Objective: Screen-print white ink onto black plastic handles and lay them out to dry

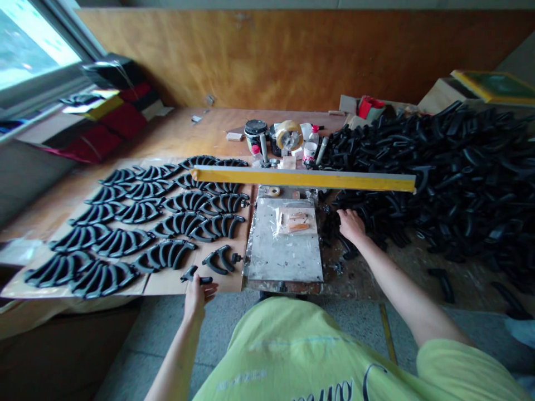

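Observation:
My left hand (197,296) is at the near edge of the cardboard and grips a small black curved plastic part (193,274) in its fingers. My right hand (351,225) rests on the near edge of a large heap of black curved parts (443,172), its fingers bent down among them. Whether it holds one is hidden. Rows of matching black parts (163,255) lie in overlapping fan-shaped groups on flattened cardboard sheets (194,287) to the left.
A metal plate (284,245) with a plastic bag on it lies between the cardboard and the heap. A yellow-edged straightedge (303,178) spans the wooden table (188,131). Behind it stand a tape roll, jars and bottles. A wood-panelled wall runs along the back, with a window at far left.

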A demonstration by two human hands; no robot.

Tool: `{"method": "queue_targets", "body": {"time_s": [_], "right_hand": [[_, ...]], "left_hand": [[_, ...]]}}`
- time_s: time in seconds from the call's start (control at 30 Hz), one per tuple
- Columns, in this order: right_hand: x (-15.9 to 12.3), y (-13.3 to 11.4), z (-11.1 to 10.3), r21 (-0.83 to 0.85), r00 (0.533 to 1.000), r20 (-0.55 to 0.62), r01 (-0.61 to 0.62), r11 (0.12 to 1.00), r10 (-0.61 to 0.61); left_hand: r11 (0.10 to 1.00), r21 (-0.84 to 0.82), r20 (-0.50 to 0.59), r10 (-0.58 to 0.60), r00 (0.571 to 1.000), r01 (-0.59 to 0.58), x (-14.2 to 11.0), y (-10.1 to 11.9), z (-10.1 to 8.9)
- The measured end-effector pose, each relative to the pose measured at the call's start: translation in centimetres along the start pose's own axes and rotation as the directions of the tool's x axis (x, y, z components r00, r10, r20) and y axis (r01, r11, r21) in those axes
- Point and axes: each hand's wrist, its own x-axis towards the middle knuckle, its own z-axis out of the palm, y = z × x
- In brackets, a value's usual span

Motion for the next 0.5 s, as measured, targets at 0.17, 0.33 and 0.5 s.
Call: {"method": "queue_targets", "body": {"time_s": [0.17, 0.33, 0.5], "right_hand": [[0.2, 1.6, 0.0, -0.072, 0.995, 0.06, -0.069, 0.995, 0.074], [1.3, -0.2, -2.6, 0.32, 0.979, -0.177, -0.041, 0.947, 0.102], [1.8, -4.5, -2.2, 0.714, 0.947, -0.269, 0.319, 0.624, -0.177]], "left_hand": [[0.927, 0.376, 0.081, -0.032, 0.996, -0.001, 2.9, -1.2, -0.7], [0.758, 0.649, 0.118, -0.012, 0.993, -0.068, 3.5, 2.6, -0.2], [0.695, 0.624, 0.262, 0.244, 0.934, -0.357, 1.3, 8.7, 1.4]]}}
